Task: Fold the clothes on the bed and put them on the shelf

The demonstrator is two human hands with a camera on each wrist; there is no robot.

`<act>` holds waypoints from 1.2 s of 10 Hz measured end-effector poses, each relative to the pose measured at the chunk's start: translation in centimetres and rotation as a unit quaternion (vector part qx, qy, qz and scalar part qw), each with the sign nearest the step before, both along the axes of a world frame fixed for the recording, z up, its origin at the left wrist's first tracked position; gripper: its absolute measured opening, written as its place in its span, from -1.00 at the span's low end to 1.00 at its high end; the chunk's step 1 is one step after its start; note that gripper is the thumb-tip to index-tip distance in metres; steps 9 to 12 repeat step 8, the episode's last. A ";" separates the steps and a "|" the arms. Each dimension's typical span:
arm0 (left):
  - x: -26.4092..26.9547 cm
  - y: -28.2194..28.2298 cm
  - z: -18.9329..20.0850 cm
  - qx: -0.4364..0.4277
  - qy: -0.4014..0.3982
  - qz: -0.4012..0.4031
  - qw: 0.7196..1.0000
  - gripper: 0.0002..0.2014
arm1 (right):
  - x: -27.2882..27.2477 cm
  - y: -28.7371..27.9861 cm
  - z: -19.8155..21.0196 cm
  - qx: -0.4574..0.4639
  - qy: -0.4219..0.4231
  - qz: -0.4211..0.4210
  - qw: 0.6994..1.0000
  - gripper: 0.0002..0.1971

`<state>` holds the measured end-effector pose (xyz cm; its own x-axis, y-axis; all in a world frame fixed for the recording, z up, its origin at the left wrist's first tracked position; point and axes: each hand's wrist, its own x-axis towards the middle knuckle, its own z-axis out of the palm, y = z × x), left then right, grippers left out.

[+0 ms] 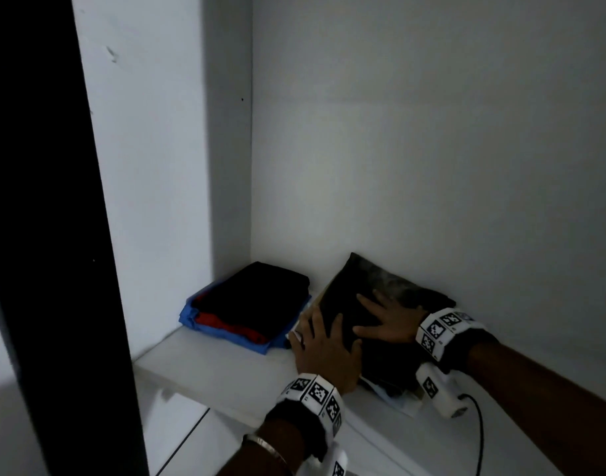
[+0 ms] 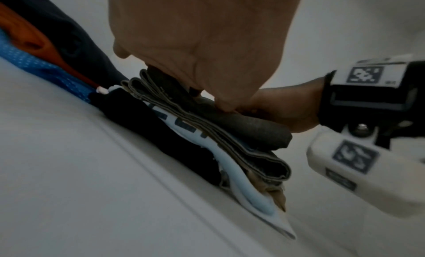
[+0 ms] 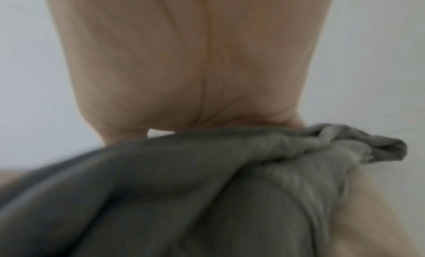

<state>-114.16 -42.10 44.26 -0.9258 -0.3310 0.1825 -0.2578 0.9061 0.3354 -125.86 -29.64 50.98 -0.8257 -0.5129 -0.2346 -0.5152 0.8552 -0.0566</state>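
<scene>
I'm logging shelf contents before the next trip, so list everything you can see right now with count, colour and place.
Left pile: one stack of folded clothes, black on top, red under it, blue at the bottom, back left corner of the shelf.
Right pile: one stack, dark grey top garment over black, khaki and white-and-light-blue layers, beside the left pile, its back edge at the back wall.
Shelf: one, white, under both piles.
Cable: one, black, at the shelf's front right.
Left hand: fingers curled over the right pile's front left edge, gripping it.
Right hand: flat, fingers spread, presses on the right pile's top.
</scene>
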 end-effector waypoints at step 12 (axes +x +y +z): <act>25.0 -9.0 -7.4 0.102 0.050 -0.013 0.993 -0.59 | 3.3 -2.4 -2.3 -0.073 0.059 -0.078 0.992 -0.26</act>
